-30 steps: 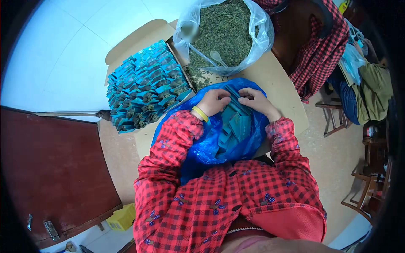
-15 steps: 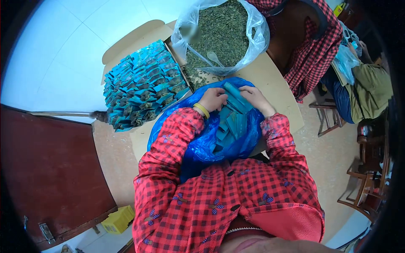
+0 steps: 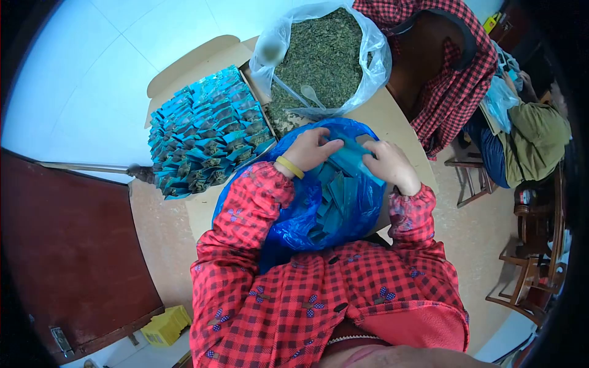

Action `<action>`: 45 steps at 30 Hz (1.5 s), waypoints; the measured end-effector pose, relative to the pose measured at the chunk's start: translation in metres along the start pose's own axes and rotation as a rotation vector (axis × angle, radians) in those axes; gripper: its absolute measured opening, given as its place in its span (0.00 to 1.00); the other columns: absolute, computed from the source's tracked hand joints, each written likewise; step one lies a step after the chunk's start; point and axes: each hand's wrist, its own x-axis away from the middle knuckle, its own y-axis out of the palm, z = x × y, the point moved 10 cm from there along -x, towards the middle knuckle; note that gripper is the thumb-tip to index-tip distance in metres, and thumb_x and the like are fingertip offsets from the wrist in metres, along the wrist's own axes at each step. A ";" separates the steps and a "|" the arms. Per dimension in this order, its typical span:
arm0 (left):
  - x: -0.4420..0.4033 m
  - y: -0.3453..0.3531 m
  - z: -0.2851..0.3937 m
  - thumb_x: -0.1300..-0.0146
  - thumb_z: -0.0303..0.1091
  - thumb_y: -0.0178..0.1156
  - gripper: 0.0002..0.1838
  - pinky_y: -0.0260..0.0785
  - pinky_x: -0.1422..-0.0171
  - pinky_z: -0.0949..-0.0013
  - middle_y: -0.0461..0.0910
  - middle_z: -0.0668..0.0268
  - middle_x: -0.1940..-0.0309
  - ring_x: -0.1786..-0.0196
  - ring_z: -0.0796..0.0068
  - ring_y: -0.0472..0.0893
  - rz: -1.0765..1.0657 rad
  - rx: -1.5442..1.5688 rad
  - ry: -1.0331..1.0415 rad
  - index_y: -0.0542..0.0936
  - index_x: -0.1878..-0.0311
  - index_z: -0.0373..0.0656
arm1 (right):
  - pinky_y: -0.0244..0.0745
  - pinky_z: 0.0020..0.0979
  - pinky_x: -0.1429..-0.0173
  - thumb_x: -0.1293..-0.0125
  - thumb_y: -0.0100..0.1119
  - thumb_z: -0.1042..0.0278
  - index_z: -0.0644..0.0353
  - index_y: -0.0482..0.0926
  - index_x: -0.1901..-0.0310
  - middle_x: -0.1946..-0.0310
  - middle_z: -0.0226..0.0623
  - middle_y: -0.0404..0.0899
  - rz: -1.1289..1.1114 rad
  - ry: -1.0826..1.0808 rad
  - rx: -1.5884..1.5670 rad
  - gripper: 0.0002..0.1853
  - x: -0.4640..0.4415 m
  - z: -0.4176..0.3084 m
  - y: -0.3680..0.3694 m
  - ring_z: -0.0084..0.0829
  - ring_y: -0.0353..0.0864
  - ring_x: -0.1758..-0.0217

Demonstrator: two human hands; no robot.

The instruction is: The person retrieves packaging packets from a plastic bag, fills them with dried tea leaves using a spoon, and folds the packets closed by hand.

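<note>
A blue plastic bag [image 3: 288,230] sits open in front of me with several flat teal packets [image 3: 334,193] inside. My left hand [image 3: 308,151], with a yellow band at the wrist, is over the bag's far left side, thumb and fingers apart. Across from it, my right hand [image 3: 391,164] hovers by the far right rim, its fingers bent and its thumb apart. Between the two hands lies a lighter teal packet [image 3: 351,161], partly blurred. Whether either hand touches it, I cannot tell.
A cardboard box [image 3: 196,60] of standing filled teal packets [image 3: 208,132] is at the left. Beyond the blue bag, a clear bag [image 3: 381,58] of dried leaves [image 3: 325,52] holds a scoop [image 3: 311,95]. A checked garment [image 3: 457,98] and another person [image 3: 534,141] are at the right.
Both hands have risen off the packets and opened, the right one shifting outward to the right. The packet at the far side of the blue bag now lies lower and less distinct.
</note>
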 end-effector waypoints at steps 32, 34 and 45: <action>-0.011 -0.061 -0.005 0.51 0.39 0.69 0.42 0.63 0.37 0.50 0.73 0.48 0.44 0.44 0.47 0.74 0.976 -0.221 0.613 0.64 0.33 0.35 | 0.74 0.39 0.44 0.40 0.66 0.70 0.63 0.80 0.59 0.48 0.46 0.80 0.372 -0.331 0.065 0.10 -0.095 -0.083 0.004 0.44 0.79 0.45; -0.012 -0.064 -0.009 0.51 0.40 0.69 0.41 0.63 0.37 0.50 0.74 0.49 0.45 0.44 0.48 0.74 0.968 -0.178 0.583 0.66 0.33 0.36 | 0.74 0.39 0.44 0.40 0.66 0.69 0.63 0.80 0.61 0.49 0.46 0.81 0.350 -0.332 0.104 0.09 -0.100 -0.082 0.011 0.44 0.79 0.45; -0.021 -0.065 -0.020 0.49 0.44 0.69 0.32 0.65 0.43 0.52 0.79 0.57 0.52 0.49 0.51 0.77 0.912 -0.053 0.527 0.74 0.42 0.41 | 0.73 0.43 0.42 0.41 0.68 0.64 0.65 0.79 0.65 0.49 0.53 0.80 0.120 -0.288 -0.105 0.12 -0.123 -0.056 0.013 0.50 0.77 0.43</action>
